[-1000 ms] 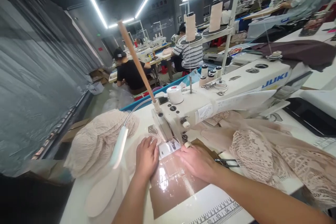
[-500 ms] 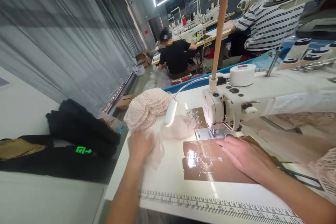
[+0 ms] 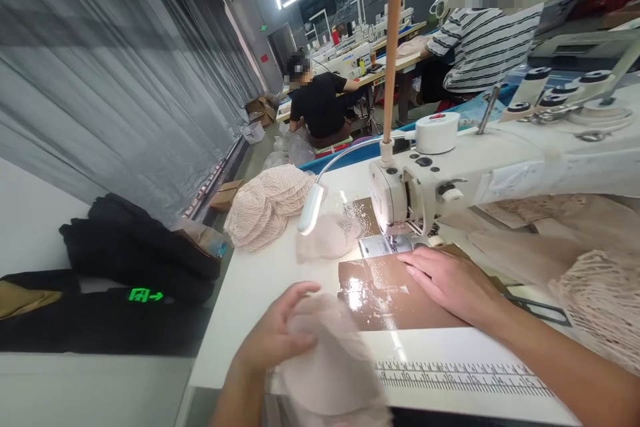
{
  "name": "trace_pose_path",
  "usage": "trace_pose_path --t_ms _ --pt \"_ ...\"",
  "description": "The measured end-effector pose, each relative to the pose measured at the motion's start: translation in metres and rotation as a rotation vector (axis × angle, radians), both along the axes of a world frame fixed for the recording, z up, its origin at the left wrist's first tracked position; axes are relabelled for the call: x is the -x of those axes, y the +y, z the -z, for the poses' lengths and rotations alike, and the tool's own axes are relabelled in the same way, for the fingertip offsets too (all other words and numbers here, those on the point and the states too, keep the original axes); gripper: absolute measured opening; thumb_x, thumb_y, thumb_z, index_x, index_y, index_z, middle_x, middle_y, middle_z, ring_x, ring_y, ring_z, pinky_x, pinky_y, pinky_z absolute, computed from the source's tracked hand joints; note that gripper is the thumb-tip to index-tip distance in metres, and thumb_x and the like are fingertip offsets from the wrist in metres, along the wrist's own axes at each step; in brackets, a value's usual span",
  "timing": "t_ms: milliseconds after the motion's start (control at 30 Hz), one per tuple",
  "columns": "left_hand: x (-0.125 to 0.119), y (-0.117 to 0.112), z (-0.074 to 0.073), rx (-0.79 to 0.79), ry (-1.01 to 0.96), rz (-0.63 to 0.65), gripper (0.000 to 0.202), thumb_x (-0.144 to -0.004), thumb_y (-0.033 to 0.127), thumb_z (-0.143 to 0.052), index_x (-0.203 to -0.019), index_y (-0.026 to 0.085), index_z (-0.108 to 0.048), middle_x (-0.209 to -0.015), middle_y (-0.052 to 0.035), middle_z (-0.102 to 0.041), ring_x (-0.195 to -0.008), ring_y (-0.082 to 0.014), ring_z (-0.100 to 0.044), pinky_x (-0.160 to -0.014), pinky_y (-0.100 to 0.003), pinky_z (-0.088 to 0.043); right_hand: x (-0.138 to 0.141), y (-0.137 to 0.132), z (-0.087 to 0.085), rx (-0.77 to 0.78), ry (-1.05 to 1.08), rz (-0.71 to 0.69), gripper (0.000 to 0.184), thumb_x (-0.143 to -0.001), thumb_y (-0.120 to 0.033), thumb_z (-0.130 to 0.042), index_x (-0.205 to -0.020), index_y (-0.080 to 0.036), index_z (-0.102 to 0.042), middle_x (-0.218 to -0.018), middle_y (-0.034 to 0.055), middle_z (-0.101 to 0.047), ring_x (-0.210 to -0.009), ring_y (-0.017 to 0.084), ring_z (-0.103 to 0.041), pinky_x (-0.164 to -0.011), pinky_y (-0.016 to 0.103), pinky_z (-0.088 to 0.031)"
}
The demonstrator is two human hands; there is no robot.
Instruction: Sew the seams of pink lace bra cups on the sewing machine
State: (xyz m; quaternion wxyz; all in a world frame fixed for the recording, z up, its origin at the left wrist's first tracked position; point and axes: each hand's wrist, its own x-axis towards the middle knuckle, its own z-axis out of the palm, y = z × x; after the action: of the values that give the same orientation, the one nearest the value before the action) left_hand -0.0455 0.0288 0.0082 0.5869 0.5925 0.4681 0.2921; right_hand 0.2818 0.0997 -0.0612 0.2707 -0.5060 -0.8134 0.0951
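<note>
Two grips at work on the white table (image 3: 250,293). Clamps the left grip (image 3: 273,337) around a pale sheer fabric piece (image 3: 330,367), fingers curled over its top, at 7 o'clock from the presser foot (image 3: 395,240). Lets that piece drape over the near table edge and part of the printed ruler (image 3: 465,377). Lays the right grip (image 3: 450,280) open and flat, palm down, on the glossy brown sheet (image 3: 380,297), fingertips just at 6 o'clock of the presser foot of the white sewing machine (image 3: 475,167).

Second pale piece (image 3: 327,237) under the gooseneck lamp (image 3: 311,208), at 9 o'clock of the foot. Heap of beige lace (image 3: 267,203) beyond, at 10 o'clock. More lace (image 3: 595,293) at 3 o'clock. Dark scissor handles (image 3: 543,310) just beside the right forearm. Black garments (image 3: 135,247) well apart at 9 o'clock. Two other people at 12 o'clock, seated at their own machines: black shirt (image 3: 320,100), striped shirt (image 3: 485,43).
</note>
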Motion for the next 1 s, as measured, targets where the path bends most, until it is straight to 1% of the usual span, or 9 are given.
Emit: trace_pose_path --t_ms 100,233,367,433,500,633,767,867,1000 --pt "-0.054 0.036 0.013 -0.138 0.158 0.185 0.061 -0.073 0.027 -0.068 -0.13 0.023 -0.047 -0.116 -0.0084 -0.062 -0.104 -0.0255 -0.06 -0.088 -0.036 -0.049 -0.002 -0.006 -0.012 0.005 0.15 -0.016 0.03 -0.095 -0.03 -0.038 -0.094 -0.022 -0.067 -0.087 0.003 -0.067 -0.078 0.016 -0.061 -0.069 0.028 -0.045" --pt "-0.102 0.074 0.034 -0.246 0.294 0.211 0.045 -0.07 0.015 -0.062 -0.115 0.018 -0.057 -0.116 -0.0076 -0.063 -0.104 -0.0228 -0.06 -0.086 -0.031 -0.05 -0.005 -0.013 -0.023 0.026 0.178 -0.164 0.036 -0.094 -0.031 -0.04 -0.068 -0.019 -0.063 -0.064 0.0013 -0.059 -0.062 0.014 -0.053 -0.06 0.027 -0.037" --pt "-0.116 0.09 0.036 -0.442 0.623 0.122 0.013 -0.081 0.023 -0.054 -0.088 0.017 -0.063 -0.082 -0.0012 -0.067 -0.075 -0.0149 -0.061 -0.063 -0.022 -0.045 -0.001 -0.016 -0.025 0.108 0.065 -0.246 0.03 -0.091 -0.025 -0.046 -0.066 -0.018 -0.06 -0.063 -0.0006 -0.058 -0.061 0.013 -0.051 -0.059 0.026 -0.033" --pt "-0.118 0.094 0.035 -0.497 0.741 0.052 0.021 -0.086 0.029 -0.049 -0.073 0.017 -0.06 -0.065 0.0 -0.06 -0.062 -0.0143 -0.056 -0.056 -0.023 -0.039 0.001 -0.016 -0.023 0.106 0.004 -0.208 0.031 -0.09 -0.021 -0.046 -0.061 -0.018 -0.056 -0.061 -0.0013 -0.055 -0.061 0.013 -0.05 -0.058 0.026 -0.031" --pt "-0.119 0.096 0.032 -0.534 0.814 0.004 0.026 -0.088 0.03 -0.046 -0.067 0.018 -0.057 -0.059 -0.0003 -0.054 -0.057 -0.0152 -0.052 -0.054 -0.025 -0.036 0.002 -0.015 -0.021 0.09 -0.026 -0.169 0.03 -0.091 -0.019 -0.046 -0.061 -0.018 -0.055 -0.062 -0.0015 -0.054 -0.062 0.013 -0.049 -0.059 0.025 -0.031" --pt "-0.119 0.091 0.023 -0.708 0.897 -0.036 0.018 -0.089 0.02 -0.042 -0.086 0.018 -0.06 -0.079 -0.0063 -0.061 -0.075 -0.0208 -0.056 -0.063 -0.03 -0.042 0.002 -0.015 -0.019 0.089 -0.046 -0.137 0.028 -0.091 -0.018 -0.045 -0.065 -0.018 -0.057 -0.064 -0.001 -0.054 -0.064 0.014 -0.051 -0.061 0.026 -0.034" --pt "-0.125 0.077 0.019 -0.958 0.838 0.242 0.022 -0.092 0.02 -0.04 -0.098 0.018 -0.061 -0.09 -0.0079 -0.066 -0.082 -0.0208 -0.059 -0.072 -0.034 -0.049 0.004 -0.014 -0.021 0.068 -0.064 -0.116 0.026 -0.088 -0.017 -0.048 -0.064 -0.018 -0.058 -0.066 0.0004 -0.056 -0.066 0.015 -0.052 -0.061 0.026 -0.037" --pt "-0.131 0.072 0.024 -0.985 0.841 0.355 0.023 -0.091 0.021 -0.044 -0.106 0.017 -0.061 -0.112 -0.0101 -0.066 -0.099 -0.0235 -0.059 -0.084 -0.039 -0.05 0.005 -0.012 -0.022 0.029 -0.047 -0.077 0.024 -0.088 -0.018 -0.048 -0.068 -0.019 -0.06 -0.072 0.0024 -0.059 -0.07 0.016 -0.055 -0.062 0.027 -0.04" --pt "-0.133 0.075 0.029 -0.953 0.89 0.401 0.029 -0.091 0.022 -0.043 -0.115 0.015 -0.058 -0.125 -0.0112 -0.06 -0.115 -0.0267 -0.054 -0.091 -0.046 -0.049 0.004 -0.009 -0.017 0.019 -0.067 -0.036 0.015 -0.087 -0.02 -0.052 -0.092 -0.02 -0.066 -0.087 0.0042 -0.063 -0.081 0.019 -0.058 -0.069 0.03 -0.044"
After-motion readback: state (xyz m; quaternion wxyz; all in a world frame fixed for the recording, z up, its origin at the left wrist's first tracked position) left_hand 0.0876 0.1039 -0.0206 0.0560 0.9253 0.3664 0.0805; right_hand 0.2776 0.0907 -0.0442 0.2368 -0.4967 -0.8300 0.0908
